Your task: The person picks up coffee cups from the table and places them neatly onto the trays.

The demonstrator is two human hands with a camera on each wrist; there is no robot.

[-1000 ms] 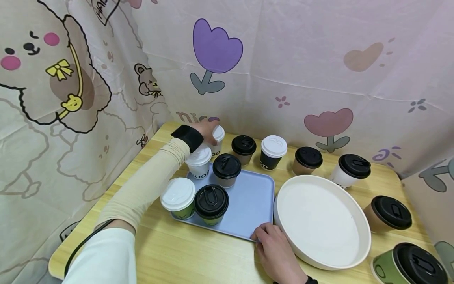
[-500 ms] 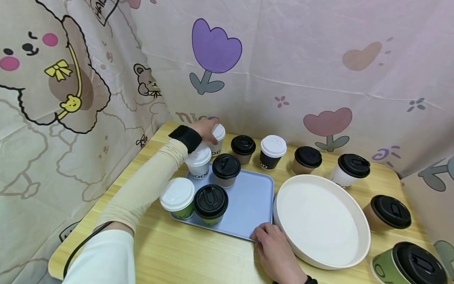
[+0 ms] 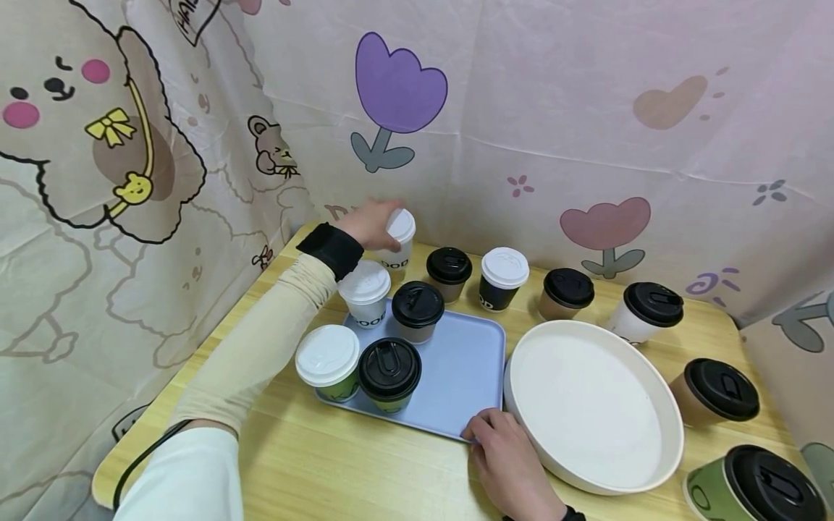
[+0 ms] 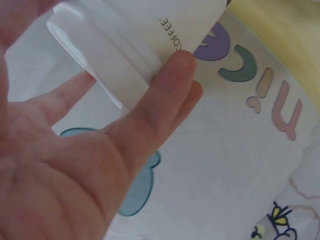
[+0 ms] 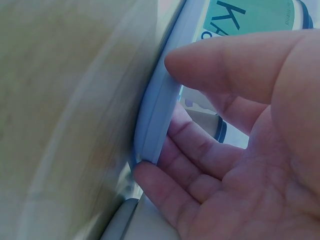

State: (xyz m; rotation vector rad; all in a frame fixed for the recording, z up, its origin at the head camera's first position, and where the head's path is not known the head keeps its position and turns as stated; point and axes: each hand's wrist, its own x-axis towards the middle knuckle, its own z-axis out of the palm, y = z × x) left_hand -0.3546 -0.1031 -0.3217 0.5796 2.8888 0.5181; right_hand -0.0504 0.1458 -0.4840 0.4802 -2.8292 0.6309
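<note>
At the table's back left, my left hand [image 3: 370,224] holds a white paper coffee cup [image 3: 399,255] near its white lid. In the left wrist view the fingers and thumb stand around the lid end of the white cup [image 4: 145,30]. My right hand [image 3: 511,463] grips the near right corner of the blue tray [image 3: 465,369], thumb along one edge and fingers at the other. On the tray's left part stand a white cup [image 3: 366,307], a brown black-lidded cup [image 3: 417,325], a green white-lidded cup [image 3: 335,391] and a green black-lidded cup [image 3: 391,398].
A round cream pan [image 3: 593,405] sits right of the tray. Behind them stand a brown cup [image 3: 449,289], a black white-lidded cup [image 3: 498,295] and other black-lidded cups. A brown cup [image 3: 691,398] and a green cup [image 3: 706,485] stand at the right. A printed curtain [image 3: 495,108] hangs behind.
My left hand has risen a little with the white cup, whose lid now shows higher against the curtain. The right hand and the tray have stayed put.
</note>
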